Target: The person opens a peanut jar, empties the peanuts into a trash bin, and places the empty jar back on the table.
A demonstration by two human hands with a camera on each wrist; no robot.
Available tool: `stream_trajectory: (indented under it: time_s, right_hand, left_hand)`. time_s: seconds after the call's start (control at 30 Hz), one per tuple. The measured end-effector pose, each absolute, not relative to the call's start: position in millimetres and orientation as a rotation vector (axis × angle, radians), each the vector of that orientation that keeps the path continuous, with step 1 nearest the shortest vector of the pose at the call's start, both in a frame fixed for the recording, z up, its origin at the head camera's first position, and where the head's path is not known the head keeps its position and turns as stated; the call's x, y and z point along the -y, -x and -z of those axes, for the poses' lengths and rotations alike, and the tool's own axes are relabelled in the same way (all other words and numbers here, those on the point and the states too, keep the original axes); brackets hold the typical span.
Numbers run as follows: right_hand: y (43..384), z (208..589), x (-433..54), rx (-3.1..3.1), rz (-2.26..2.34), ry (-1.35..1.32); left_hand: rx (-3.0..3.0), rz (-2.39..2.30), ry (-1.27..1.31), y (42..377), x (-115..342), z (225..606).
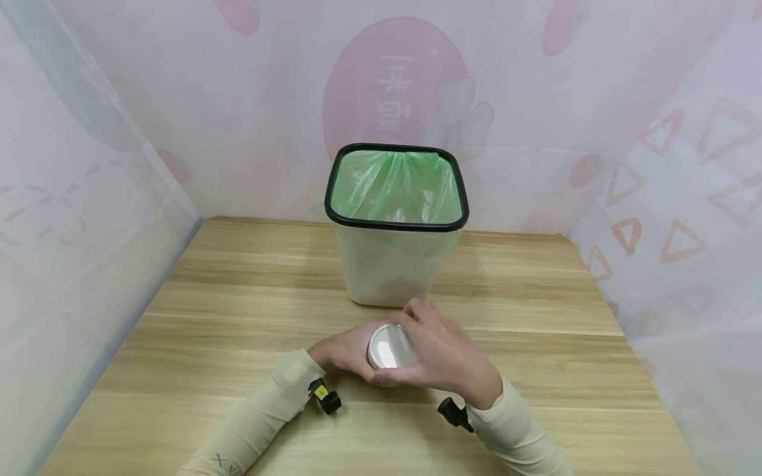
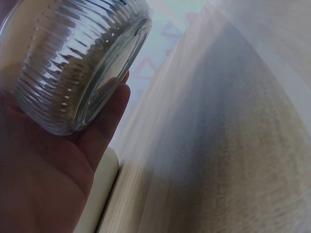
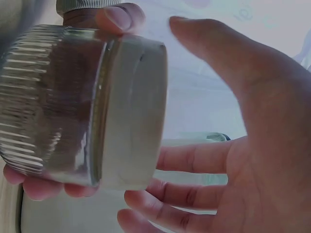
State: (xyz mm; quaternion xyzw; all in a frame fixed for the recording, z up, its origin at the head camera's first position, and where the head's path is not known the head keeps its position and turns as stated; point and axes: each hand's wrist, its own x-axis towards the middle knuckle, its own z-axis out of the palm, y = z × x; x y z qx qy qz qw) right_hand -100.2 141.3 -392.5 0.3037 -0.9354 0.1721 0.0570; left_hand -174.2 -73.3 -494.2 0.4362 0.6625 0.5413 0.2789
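Observation:
My left hand grips a clear ribbed glass jar around its side, holding it off the table. A smooth pale silver lid covers the jar's mouth. The right hand is around the lid's right side. In the right wrist view, its thumb stands apart from the lid, while the other fingers reach loosely to the lid's far edge. Whether those fingers touch it, I cannot tell. What the jar contains is not clear through the glass.
A white bin with a black rim and a green plastic liner stands just beyond the hands, on the wood-grain table. Printed pale cloth walls enclose the back and both sides.

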Motion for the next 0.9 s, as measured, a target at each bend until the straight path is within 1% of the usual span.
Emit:
stream_trajectory:
  time_s: [0.9]
  right_hand:
    - [102.2,392.3,-143.7,2.734,-0.569,-1.099]
  left_hand:
    - [-1.845,-1.376,-1.179,173.1,72.4,495.9]
